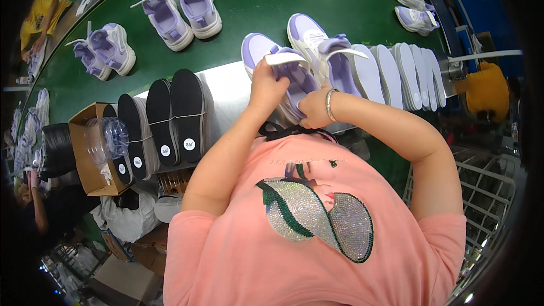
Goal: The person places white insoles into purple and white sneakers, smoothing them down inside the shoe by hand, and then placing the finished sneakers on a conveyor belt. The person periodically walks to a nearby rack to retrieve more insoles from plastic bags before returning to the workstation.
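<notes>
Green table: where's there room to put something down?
The biggest bare patch of green table lies between the topmost shoes and the far-right shoes. A smaller one is the metal strip between black insoles and left hand. It's crowded around the right hand: held shoe, pale insoles.

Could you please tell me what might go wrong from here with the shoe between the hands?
The white flap held in the left hand might crease if pulled hard. The bangle by the right hand could scuff the shoe. The neighbouring shoe sits close beside the light insoles; a nudge might disturb them.
</notes>
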`<state>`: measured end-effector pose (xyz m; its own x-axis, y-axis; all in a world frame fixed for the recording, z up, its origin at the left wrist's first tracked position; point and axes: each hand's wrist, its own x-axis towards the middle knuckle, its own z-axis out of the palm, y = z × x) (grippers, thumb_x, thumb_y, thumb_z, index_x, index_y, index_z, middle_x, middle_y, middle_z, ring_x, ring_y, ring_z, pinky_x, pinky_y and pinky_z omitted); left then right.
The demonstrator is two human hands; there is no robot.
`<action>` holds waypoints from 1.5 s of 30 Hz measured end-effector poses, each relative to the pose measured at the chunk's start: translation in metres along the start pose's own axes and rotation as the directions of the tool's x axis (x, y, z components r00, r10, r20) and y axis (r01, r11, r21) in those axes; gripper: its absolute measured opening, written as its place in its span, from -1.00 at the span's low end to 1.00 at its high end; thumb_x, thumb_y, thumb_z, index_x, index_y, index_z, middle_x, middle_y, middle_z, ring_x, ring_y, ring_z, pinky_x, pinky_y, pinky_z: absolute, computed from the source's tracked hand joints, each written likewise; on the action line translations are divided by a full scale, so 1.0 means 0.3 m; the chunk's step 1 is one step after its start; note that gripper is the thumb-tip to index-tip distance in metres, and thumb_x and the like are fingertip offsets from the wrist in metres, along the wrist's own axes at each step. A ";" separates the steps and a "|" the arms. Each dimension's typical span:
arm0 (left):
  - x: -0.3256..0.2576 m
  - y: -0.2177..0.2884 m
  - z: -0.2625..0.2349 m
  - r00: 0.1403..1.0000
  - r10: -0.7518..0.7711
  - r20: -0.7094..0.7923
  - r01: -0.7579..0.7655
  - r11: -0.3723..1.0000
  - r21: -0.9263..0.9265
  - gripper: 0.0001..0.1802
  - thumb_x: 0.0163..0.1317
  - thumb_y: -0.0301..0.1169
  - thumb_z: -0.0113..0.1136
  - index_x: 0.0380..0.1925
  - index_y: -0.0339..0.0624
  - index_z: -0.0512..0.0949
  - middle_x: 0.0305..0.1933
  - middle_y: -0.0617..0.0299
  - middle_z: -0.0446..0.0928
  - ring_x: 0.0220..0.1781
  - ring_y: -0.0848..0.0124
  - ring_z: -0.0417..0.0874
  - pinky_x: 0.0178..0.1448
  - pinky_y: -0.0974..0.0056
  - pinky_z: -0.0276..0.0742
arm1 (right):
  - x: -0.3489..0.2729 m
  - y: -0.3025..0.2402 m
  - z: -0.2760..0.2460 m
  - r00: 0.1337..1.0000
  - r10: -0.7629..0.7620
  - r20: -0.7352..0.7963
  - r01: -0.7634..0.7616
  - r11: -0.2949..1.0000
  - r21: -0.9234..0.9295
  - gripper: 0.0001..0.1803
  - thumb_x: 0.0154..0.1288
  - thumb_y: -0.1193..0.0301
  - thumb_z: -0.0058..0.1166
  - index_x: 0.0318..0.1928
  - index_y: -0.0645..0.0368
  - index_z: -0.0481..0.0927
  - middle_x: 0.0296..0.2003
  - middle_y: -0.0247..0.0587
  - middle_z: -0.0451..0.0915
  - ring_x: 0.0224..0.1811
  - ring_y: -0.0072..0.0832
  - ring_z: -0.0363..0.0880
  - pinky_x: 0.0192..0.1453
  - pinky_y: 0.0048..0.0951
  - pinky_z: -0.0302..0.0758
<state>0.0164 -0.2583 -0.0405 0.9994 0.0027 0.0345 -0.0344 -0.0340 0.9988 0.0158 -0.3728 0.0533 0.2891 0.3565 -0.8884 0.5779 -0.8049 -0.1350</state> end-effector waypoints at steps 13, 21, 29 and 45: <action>-0.001 0.019 -0.003 0.989 -0.138 0.055 0.144 0.983 -0.113 -0.63 0.01 -0.49 -0.01 -0.11 -0.28 0.35 -0.23 0.17 0.47 -0.29 0.42 0.48 -0.25 0.36 0.40 | 0.065 0.079 0.137 0.900 -0.094 -0.425 0.138 0.988 0.075 -0.37 -0.07 0.29 -0.03 0.08 0.23 0.23 0.04 -0.03 0.32 0.11 -0.32 0.28 0.09 -0.10 0.11; 0.044 0.076 -0.034 0.888 -0.436 0.145 0.458 0.868 -0.193 -0.58 0.24 -0.06 -0.19 -0.22 -0.15 0.48 -0.40 0.32 0.50 -0.39 0.55 0.43 -0.43 0.46 0.30 | 0.034 0.078 0.066 0.679 -0.045 -0.733 0.076 0.997 0.009 -0.69 0.08 0.25 -0.05 -0.16 0.09 0.45 -0.45 -0.29 0.52 -0.35 -0.27 0.50 0.00 -0.18 0.20; 0.087 0.035 -0.022 0.848 -0.511 0.139 0.530 0.808 -0.259 -0.55 0.22 -0.02 -0.18 -0.45 -0.17 0.49 -0.62 0.34 0.39 -0.63 0.55 0.27 -0.54 0.47 0.14 | 0.136 0.183 0.002 0.197 -0.095 -0.976 -0.002 0.995 -0.098 -0.71 0.02 0.44 -0.06 -0.17 0.01 0.48 -0.51 -0.33 0.48 -0.48 -0.42 0.50 -0.35 -0.37 0.34; 0.039 -0.003 -0.181 0.943 -0.275 0.190 0.324 0.887 -0.328 -0.60 0.24 -0.15 -0.11 -0.13 -0.24 0.44 -0.17 0.26 0.49 -0.12 0.48 0.45 0.01 0.36 0.31 | -0.059 0.314 0.361 0.411 0.216 -0.886 -0.019 0.973 0.229 -0.79 -0.09 0.42 0.09 -0.38 0.24 0.49 -0.20 -0.10 0.42 -0.15 -0.18 0.35 -0.08 -0.29 0.31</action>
<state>0.0279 -0.2041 -0.0391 0.9523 -0.1779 -0.2481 0.2925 0.2989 0.9083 -0.0175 -0.5063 0.0090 0.9197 0.3927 -0.0053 0.3825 -0.8987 -0.2145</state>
